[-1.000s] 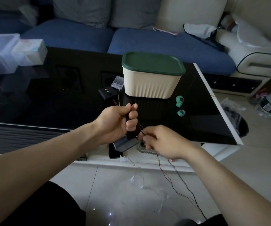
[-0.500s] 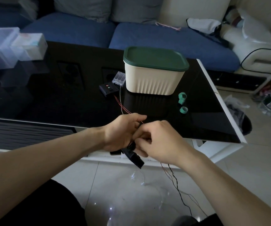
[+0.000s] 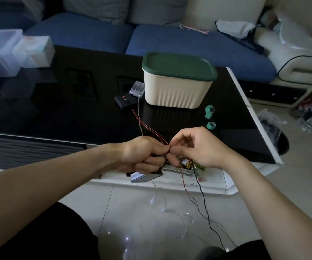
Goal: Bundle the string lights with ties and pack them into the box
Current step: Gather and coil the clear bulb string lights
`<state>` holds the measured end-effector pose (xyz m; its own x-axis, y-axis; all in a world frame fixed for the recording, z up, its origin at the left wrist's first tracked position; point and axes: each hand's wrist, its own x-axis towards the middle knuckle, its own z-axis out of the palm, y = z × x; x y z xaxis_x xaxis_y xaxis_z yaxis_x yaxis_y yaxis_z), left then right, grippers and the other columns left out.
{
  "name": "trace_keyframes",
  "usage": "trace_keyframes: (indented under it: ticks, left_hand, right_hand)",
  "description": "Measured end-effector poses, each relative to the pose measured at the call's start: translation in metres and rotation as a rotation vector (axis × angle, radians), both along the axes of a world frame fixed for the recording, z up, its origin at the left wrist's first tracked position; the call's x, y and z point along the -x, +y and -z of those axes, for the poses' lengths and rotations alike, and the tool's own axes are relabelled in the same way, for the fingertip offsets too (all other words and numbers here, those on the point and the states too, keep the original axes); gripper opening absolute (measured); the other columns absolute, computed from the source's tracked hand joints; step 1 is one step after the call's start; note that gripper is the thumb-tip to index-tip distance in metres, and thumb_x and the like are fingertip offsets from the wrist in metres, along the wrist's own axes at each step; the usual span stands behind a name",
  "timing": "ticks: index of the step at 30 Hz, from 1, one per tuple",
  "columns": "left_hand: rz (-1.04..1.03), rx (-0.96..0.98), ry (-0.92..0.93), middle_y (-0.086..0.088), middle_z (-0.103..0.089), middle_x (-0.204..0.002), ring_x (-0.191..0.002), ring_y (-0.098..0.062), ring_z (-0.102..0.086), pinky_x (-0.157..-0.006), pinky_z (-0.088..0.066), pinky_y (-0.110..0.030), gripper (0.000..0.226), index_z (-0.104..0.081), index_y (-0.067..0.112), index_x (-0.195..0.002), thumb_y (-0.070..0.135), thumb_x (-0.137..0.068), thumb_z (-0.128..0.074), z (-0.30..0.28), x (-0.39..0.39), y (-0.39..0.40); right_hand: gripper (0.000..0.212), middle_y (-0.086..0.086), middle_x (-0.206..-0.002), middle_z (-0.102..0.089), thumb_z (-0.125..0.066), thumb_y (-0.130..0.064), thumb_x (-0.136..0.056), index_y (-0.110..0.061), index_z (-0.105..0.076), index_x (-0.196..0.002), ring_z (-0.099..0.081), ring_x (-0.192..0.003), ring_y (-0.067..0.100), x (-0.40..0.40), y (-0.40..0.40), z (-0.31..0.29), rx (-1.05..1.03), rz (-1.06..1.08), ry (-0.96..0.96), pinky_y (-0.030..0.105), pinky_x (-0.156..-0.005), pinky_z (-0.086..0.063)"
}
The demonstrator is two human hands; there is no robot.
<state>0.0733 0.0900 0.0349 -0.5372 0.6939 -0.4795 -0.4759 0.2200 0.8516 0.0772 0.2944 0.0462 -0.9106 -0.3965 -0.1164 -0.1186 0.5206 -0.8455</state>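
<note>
Left hand (image 3: 142, 156) fisted on gathered wire (image 3: 147, 128); right hand (image 3: 194, 147) pinching same strand at counter (image 3: 57, 119) edge. Rest of lights trailing on floor — thin, limp, tangle-prone, light. Best gripped at coil middle, gently. Box (image 3: 177, 83) lidded, behind.

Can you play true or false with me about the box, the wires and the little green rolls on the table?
1. The lid is on the cream box. True.
2. Both hands hold the red wire. True: the left hand grips it and the right hand pinches it.
3. The two green rolls are inside the box. False: they lie on the black table, right of the box.
4. The black switch box is on the floor. False: it sits on the table, left of the box.
</note>
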Motion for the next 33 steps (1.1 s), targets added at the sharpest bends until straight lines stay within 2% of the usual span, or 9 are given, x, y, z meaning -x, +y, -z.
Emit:
trace_keyframes:
  ticks: [4,7,13,18,22,26,28,30,33]
  left_hand:
    - [-0.026,-0.046,-0.076,0.004,-0.026,-0.047,-0.033,-0.008,-0.021,-0.036,-0.014,-0.021,0.035,-0.053,0.009,-0.084,0.024,-0.106,-0.03,-0.008,-0.002,0.0]
    - [-0.105,-0.104,-0.105,0.005,-0.026,-0.046,-0.031,-0.007,-0.021,-0.036,-0.01,-0.022,0.035,-0.047,0.015,-0.075,0.026,-0.105,-0.032,-0.012,-0.001,-0.002]
    - [-0.341,-0.196,-0.065,-0.002,-0.047,-0.057,-0.032,-0.009,-0.028,-0.039,-0.016,-0.022,0.037,-0.058,0.003,-0.106,0.027,-0.106,-0.03,-0.01,-0.001,0.0]
    - [-0.421,-0.184,0.048,-0.009,-0.062,-0.068,-0.043,-0.016,-0.048,-0.047,-0.034,-0.025,0.038,-0.049,-0.005,-0.127,0.02,-0.106,-0.03,-0.01,-0.003,0.004]
    - [-0.493,-0.164,0.107,-0.032,-0.065,-0.098,-0.069,-0.032,-0.059,-0.066,-0.041,-0.04,0.022,-0.053,-0.002,-0.107,0.012,-0.104,-0.036,-0.01,-0.009,0.009]
    - [-0.581,-0.196,0.084,-0.034,-0.065,-0.114,-0.096,-0.044,-0.066,-0.092,-0.052,-0.045,0.038,-0.069,0.003,-0.08,0.012,-0.102,-0.04,-0.012,-0.006,0.009]
    - [-0.529,-0.156,0.042,-0.031,-0.066,-0.116,-0.105,-0.041,-0.067,-0.093,-0.055,-0.04,0.039,-0.072,-0.001,-0.096,0.02,-0.101,-0.039,-0.008,-0.003,0.006]
    - [-0.444,-0.082,0.004,-0.03,-0.068,-0.112,-0.099,-0.037,-0.068,-0.086,-0.054,-0.039,0.047,-0.065,-0.006,-0.114,0.03,-0.1,-0.039,-0.005,-0.002,0.004]
    - [-0.346,-0.062,0.025,-0.016,-0.069,-0.078,-0.071,-0.024,-0.065,-0.076,-0.049,-0.035,0.049,-0.074,0.005,-0.08,0.033,-0.1,-0.04,-0.002,-0.005,0.007]
  right_hand:
    - [0.005,-0.002,-0.083,-0.074,-0.071,-0.023,-0.091,-0.021,-0.075,-0.094,-0.068,-0.068,0.014,0.003,0.009,0.0,-0.017,0.05,-0.018,0.031,-0.067,-0.059]
    - [0.01,-0.009,-0.071,-0.07,-0.066,-0.029,-0.096,-0.029,-0.074,-0.092,-0.058,-0.059,0.017,0.002,0.01,0.004,-0.095,0.043,-0.03,0.036,-0.061,-0.052]
    - [0.023,-0.001,-0.071,-0.066,-0.055,-0.025,-0.103,-0.027,-0.069,-0.085,-0.056,-0.057,0.01,-0.006,-0.016,0.018,-0.124,0.011,-0.088,0.029,-0.059,-0.046]
    - [0.027,-0.003,-0.084,-0.068,-0.042,-0.032,-0.106,-0.019,-0.066,-0.11,-0.063,-0.071,0.015,-0.011,-0.04,0.027,-0.265,-0.043,-0.1,0.037,-0.074,-0.056]
    - [0.027,0.009,-0.103,-0.068,-0.041,-0.023,-0.107,-0.012,-0.062,-0.121,-0.062,-0.087,0.022,-0.017,-0.046,0.023,-0.395,-0.14,-0.116,0.037,-0.085,-0.05]
    - [0.021,0.016,-0.105,-0.069,-0.042,-0.018,-0.105,-0.006,-0.059,-0.102,-0.065,-0.094,0.033,-0.025,-0.048,0.022,-0.493,-0.204,-0.127,0.041,-0.083,-0.052]
    - [0.02,0.013,-0.098,-0.069,-0.045,-0.019,-0.103,-0.011,-0.059,-0.092,-0.065,-0.088,0.031,-0.028,-0.05,0.02,-0.474,-0.191,-0.086,0.038,-0.076,-0.051]
    - [0.026,-0.002,-0.082,-0.066,-0.051,-0.021,-0.102,-0.026,-0.054,-0.077,-0.064,-0.078,0.016,-0.031,-0.051,0.016,-0.419,-0.142,0.005,0.031,-0.07,-0.05]
    - [0.029,-0.011,-0.062,-0.058,-0.063,-0.023,-0.095,-0.026,-0.058,-0.067,-0.057,-0.057,0.005,-0.03,-0.049,0.007,-0.363,-0.046,0.129,0.021,-0.057,-0.041]
